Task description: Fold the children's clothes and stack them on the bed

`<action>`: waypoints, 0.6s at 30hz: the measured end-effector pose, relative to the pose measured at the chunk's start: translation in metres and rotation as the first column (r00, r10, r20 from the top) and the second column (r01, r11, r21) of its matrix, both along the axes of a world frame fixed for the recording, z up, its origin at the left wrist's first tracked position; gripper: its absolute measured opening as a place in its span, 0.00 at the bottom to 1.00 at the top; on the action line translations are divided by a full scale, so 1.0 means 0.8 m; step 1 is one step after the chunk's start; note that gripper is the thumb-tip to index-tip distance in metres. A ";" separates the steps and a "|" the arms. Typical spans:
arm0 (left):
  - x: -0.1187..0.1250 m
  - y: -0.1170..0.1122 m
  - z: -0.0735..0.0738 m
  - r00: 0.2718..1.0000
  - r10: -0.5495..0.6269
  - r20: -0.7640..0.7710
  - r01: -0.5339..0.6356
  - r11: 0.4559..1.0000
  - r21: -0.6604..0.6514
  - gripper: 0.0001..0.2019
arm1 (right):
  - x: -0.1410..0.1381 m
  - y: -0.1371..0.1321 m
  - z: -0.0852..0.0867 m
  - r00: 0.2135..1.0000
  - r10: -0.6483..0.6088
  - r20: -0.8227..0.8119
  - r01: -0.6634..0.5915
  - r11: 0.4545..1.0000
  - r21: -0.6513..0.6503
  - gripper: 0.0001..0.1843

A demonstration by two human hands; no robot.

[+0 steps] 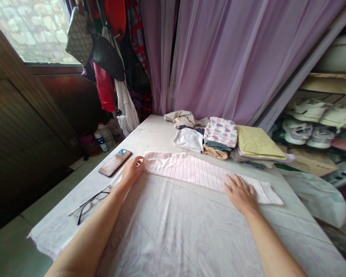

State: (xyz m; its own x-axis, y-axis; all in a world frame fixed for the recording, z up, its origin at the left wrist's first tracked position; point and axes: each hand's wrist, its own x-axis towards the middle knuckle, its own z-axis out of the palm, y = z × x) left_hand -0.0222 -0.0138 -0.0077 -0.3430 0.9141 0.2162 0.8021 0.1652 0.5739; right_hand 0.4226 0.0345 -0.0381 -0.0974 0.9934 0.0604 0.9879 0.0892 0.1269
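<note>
A pink-and-white striped cloth (190,169) lies folded into a long band across the table (173,231), which is covered by a pale patterned sheet. My left hand (132,169) is at the band's left end, fingers curled around the edge of the cloth. Over the band's right part my right hand (240,191) lies flat, fingers stretched out and pressing down on the fabric.
A phone (115,162) and a pair of glasses (89,202) lie left of my left arm. Behind the band sit folded clothes: a heart-print stack (221,132), a white piece (188,139), a yellow piece (258,143). Purple curtain behind; shoes on shelves at right.
</note>
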 end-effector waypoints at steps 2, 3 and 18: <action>-0.001 0.001 0.002 1.000 0.017 0.022 -0.017 1.000 -0.001 0.18 | 0.002 0.001 -0.002 1.000 0.011 -0.001 -0.011 1.000 0.017 0.29; -0.002 0.002 0.004 0.999 0.025 0.040 -0.025 1.000 -0.006 0.18 | 0.003 0.001 -0.004 1.000 0.016 -0.004 -0.016 1.000 0.025 0.29; -0.007 0.001 0.006 0.985 -0.014 -0.174 -0.008 0.992 -0.125 0.18 | 0.003 0.000 -0.003 1.000 0.020 -0.025 -0.018 0.998 0.059 0.28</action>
